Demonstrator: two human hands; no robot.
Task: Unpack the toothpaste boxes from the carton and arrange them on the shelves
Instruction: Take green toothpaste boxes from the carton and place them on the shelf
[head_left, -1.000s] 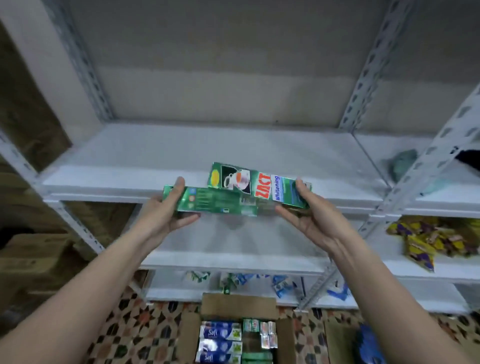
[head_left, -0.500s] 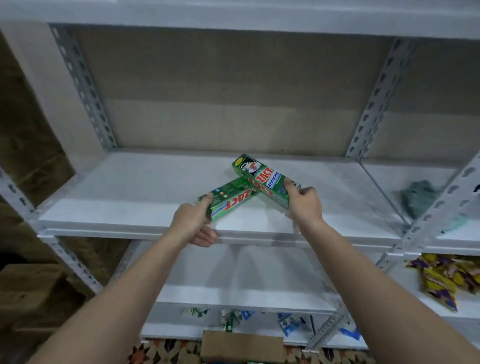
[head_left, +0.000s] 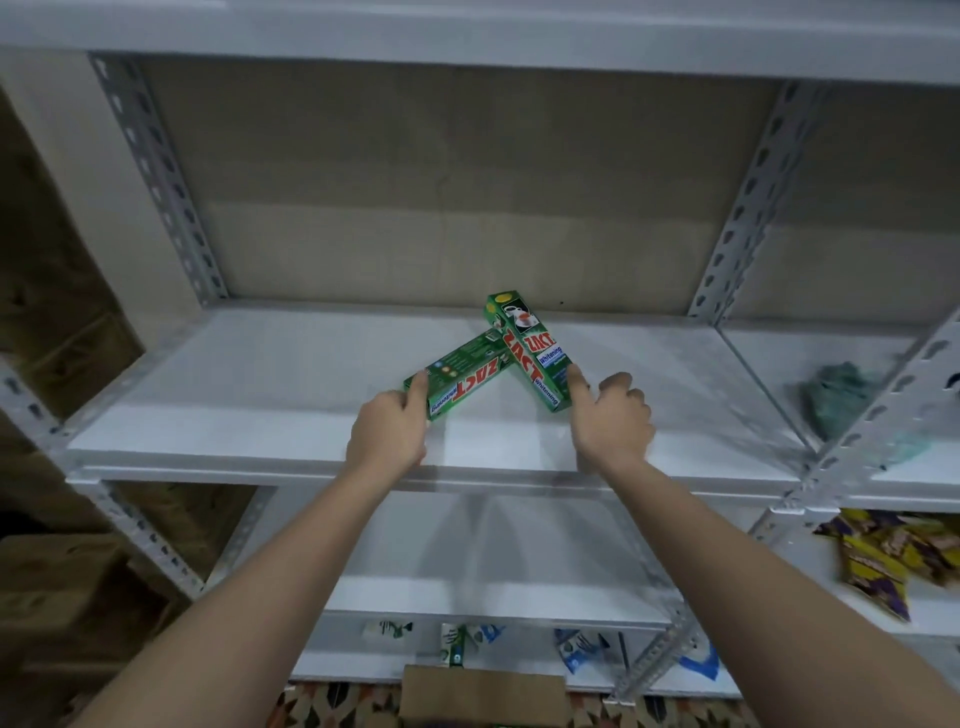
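Left hand grips the near end of the left toothpaste box, thumb along its side, the fingers hidden beneath. Right hand touches the near end of the right toothpaste box with its forefinger extended along the box's right edge; the other fingers are curled and hold nothing that shows.

Both boxes lie over the white shelf, the landmark here: they sit mid-shelf, closer to its front lip than to its back wall, and cross at their far ends in a V, the right box's far end lying over the left one's. Whether each rests flat on the shelf I cannot tell.

Risks, as I judge them: the overlap means that pushing one box will likely drag or tip the other, leaving them skewed. A one-finger push on the right box may pivot it rather than slide it straight. Pulling back carelessly could sweep a box off the front lip, down towards the carton below the shelf.

Right of the shelf, in the neighbouring bay, lies a greenish cloth; below that, yellow packets.
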